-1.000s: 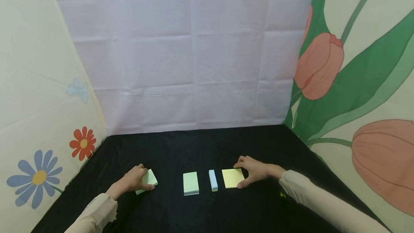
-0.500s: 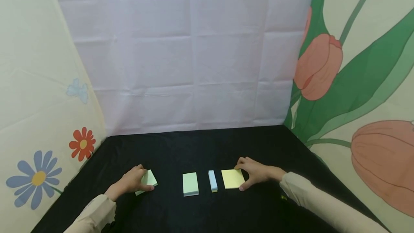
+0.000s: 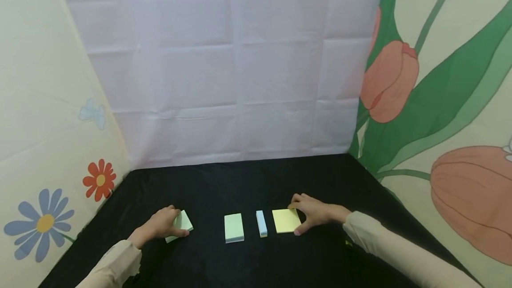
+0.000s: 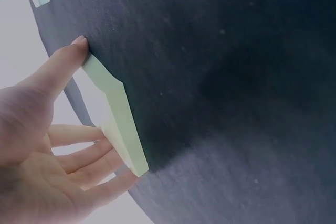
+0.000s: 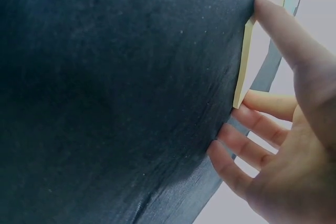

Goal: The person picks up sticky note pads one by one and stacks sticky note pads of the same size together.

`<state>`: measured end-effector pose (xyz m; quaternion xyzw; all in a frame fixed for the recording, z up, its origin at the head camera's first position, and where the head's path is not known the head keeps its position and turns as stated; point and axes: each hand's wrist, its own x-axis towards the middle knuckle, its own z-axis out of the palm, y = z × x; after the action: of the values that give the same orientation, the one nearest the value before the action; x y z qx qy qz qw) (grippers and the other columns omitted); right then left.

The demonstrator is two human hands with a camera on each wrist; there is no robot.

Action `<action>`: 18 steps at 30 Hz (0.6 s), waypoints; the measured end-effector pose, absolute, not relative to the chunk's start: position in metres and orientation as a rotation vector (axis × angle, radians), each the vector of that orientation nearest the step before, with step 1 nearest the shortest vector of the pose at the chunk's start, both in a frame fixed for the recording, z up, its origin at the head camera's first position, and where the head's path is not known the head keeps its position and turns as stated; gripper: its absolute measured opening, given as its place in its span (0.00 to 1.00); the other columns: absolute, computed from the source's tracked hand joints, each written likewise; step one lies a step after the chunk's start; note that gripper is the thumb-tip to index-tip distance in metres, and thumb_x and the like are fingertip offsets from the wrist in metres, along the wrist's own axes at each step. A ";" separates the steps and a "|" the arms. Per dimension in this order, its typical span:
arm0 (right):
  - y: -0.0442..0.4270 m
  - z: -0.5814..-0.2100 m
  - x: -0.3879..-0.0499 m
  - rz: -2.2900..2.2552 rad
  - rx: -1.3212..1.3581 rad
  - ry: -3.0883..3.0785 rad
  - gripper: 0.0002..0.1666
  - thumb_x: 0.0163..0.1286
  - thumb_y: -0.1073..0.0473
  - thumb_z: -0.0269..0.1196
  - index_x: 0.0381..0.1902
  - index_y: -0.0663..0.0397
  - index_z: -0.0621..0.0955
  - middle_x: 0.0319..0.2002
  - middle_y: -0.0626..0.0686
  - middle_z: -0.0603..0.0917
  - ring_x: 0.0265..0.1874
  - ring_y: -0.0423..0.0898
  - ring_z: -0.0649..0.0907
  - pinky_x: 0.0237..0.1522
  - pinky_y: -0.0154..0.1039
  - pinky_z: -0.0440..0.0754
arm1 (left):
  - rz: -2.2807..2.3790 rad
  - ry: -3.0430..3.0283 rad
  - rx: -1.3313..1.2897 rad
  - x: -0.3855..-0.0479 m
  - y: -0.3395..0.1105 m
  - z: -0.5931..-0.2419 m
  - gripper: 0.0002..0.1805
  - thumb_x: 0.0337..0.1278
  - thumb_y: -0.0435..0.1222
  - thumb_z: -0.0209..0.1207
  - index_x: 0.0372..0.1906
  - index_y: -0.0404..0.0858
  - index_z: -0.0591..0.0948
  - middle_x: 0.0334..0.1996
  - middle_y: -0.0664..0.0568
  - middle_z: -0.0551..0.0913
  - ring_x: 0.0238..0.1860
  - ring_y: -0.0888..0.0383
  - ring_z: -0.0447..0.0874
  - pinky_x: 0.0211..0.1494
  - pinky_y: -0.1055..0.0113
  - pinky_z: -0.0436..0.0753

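Observation:
On the black cloth to the left, my left hand (image 3: 158, 225) holds a pale green sticky note pad (image 3: 184, 221), set at an angle. The left wrist view has its thumb at one end of the pad (image 4: 127, 129) and fingers at the other. My right hand (image 3: 315, 212) grips a square yellow sticky note pad (image 3: 285, 221) by its right side, thumb at the near corner, index finger at the far one. Seen from the right wrist, the yellow pad's edge (image 5: 243, 72) lies between thumb and index; the other fingers are spread on the cloth.
Between the hands lie another pale green pad (image 3: 234, 226) and a narrow light blue block (image 3: 262, 223) with a yellowish base. All rest on the black-covered table (image 3: 248, 181). A white cloth (image 3: 236, 70) hangs behind it, with flower-printed hangings (image 3: 464, 114) at both sides.
The view has shifted slightly, so everything appears a little further left. Both hands stay at their pads, and the pads keep their places on the cloth.

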<state>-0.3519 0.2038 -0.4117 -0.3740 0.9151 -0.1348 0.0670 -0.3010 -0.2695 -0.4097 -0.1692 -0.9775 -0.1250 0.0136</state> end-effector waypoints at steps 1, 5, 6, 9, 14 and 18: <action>0.204 -0.412 -0.352 -0.407 -1.126 2.758 0.41 0.52 0.42 0.77 0.58 0.58 0.78 0.50 0.47 0.71 0.46 0.45 0.70 0.47 0.43 0.73 | -0.391 -3.042 -0.528 -0.301 -0.270 -0.410 0.29 0.42 0.47 0.76 0.41 0.27 0.81 0.30 0.50 0.74 0.28 0.56 0.70 0.30 0.61 0.73; 0.203 -0.410 -0.351 -0.401 -1.106 2.757 0.41 0.52 0.42 0.77 0.58 0.58 0.78 0.50 0.48 0.71 0.46 0.45 0.70 0.47 0.44 0.73 | -0.405 -3.025 -0.546 -0.301 -0.270 -0.410 0.28 0.42 0.47 0.76 0.39 0.29 0.80 0.27 0.52 0.74 0.26 0.56 0.70 0.28 0.62 0.73; 0.203 -0.410 -0.351 -0.398 -1.098 2.758 0.41 0.52 0.42 0.77 0.58 0.57 0.78 0.50 0.48 0.71 0.46 0.45 0.70 0.47 0.44 0.73 | -0.409 -3.021 -0.550 -0.301 -0.271 -0.410 0.29 0.42 0.47 0.76 0.40 0.28 0.80 0.27 0.52 0.74 0.27 0.56 0.70 0.28 0.62 0.73; 0.202 -0.410 -0.351 -0.392 -1.098 2.755 0.41 0.52 0.42 0.77 0.58 0.57 0.78 0.50 0.47 0.71 0.46 0.45 0.70 0.47 0.44 0.74 | -0.435 -3.029 -0.535 -0.301 -0.273 -0.411 0.32 0.42 0.48 0.76 0.44 0.26 0.79 0.30 0.50 0.76 0.29 0.55 0.71 0.30 0.61 0.74; 0.202 -0.409 -0.349 -0.400 -1.109 2.744 0.41 0.53 0.42 0.77 0.58 0.59 0.78 0.50 0.47 0.71 0.46 0.45 0.70 0.46 0.44 0.73 | -0.500 -3.088 -0.488 -0.304 -0.278 -0.414 0.42 0.42 0.52 0.75 0.53 0.22 0.77 0.39 0.43 0.75 0.37 0.50 0.70 0.35 0.57 0.74; 0.202 -0.410 -0.349 -0.401 -1.109 2.744 0.41 0.53 0.42 0.77 0.59 0.59 0.78 0.50 0.48 0.71 0.45 0.45 0.70 0.46 0.44 0.73 | -0.560 -3.141 -0.426 -0.308 -0.280 -0.413 0.47 0.41 0.55 0.74 0.57 0.23 0.75 0.41 0.42 0.72 0.40 0.47 0.68 0.38 0.55 0.73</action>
<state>-0.3490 0.2024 -0.4098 -0.3702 0.9160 -0.1340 0.0775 -0.3081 -0.2797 -0.4134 -0.1321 -0.9751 -0.1740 -0.0387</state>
